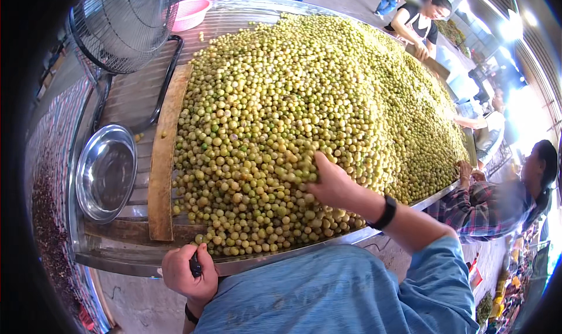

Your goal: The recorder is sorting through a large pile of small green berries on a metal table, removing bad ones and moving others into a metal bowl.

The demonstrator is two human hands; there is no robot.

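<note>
A broad heap of small round yellow-green fruits (281, 106), much like gooseberries, covers most of a metal-rimmed table in front of me. My right hand (335, 185), with a black band on its wrist, reaches into the near middle of the heap. Its thumb side shows, but the fingers are sunk among the fruits and partly blurred. At the table's near edge, left of centre, my left hand (188, 274) is closed around a small black object (195, 266) whose kind I cannot make out. A few fruits lie just beyond that hand.
A wooden board (166, 158) bounds the heap on the left. Beyond it are a shiny metal bowl (106, 175) and a large fan (120, 27). A pink basket (191, 14) sits at the far left. Several people work along the right side, one in a plaid shirt (489, 208).
</note>
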